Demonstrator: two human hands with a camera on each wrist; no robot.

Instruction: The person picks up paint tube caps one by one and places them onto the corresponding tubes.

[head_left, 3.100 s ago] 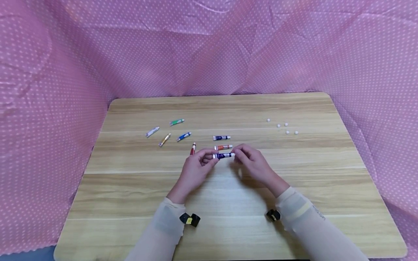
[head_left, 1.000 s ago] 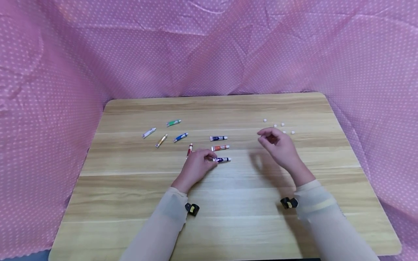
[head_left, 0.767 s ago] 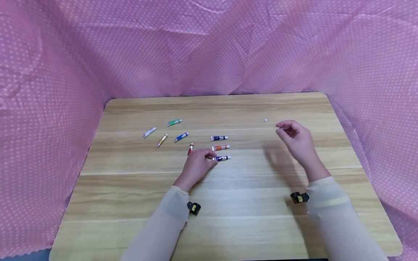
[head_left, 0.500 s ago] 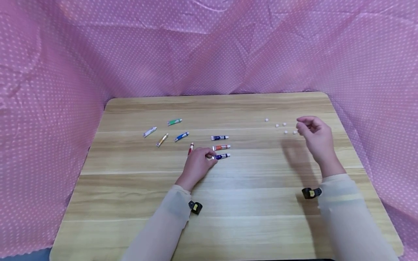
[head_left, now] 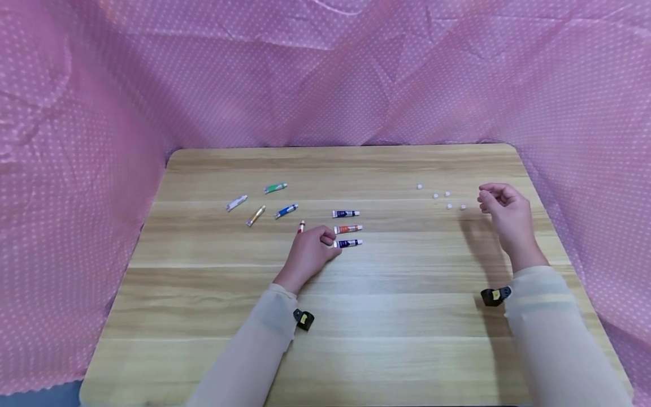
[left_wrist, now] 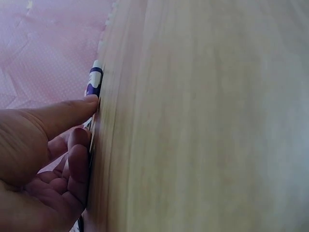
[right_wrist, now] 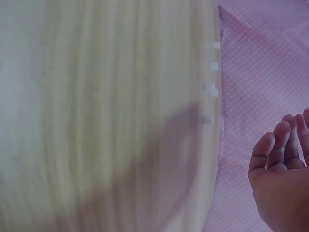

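A purple paint tube (head_left: 350,243) lies on the wooden table (head_left: 386,316), lowest in a short row of three tubes. My left hand (head_left: 329,242) rests on the table and pinches that tube's left end. In the left wrist view the thumb (left_wrist: 72,108) lies along the purple tube (left_wrist: 94,77). My right hand (head_left: 485,196) hovers just right of several small white caps (head_left: 449,200), fingers curled, fingertips drawn to the thumb. Nothing shows between them. The right wrist view shows its curled fingers (right_wrist: 282,145) beyond the caps (right_wrist: 212,66).
An orange tube (head_left: 348,229) and a dark blue tube (head_left: 346,213) lie above the purple one. A red tube (head_left: 301,226), blue (head_left: 286,211), gold (head_left: 256,215), white (head_left: 237,203) and green (head_left: 276,187) tubes are scattered left. Pink dotted cloth (head_left: 325,85) surrounds the table.
My right hand left the purple tube's right end and swung right, past the white caps. The left hand lowered the tube onto the table and stays at its left end.
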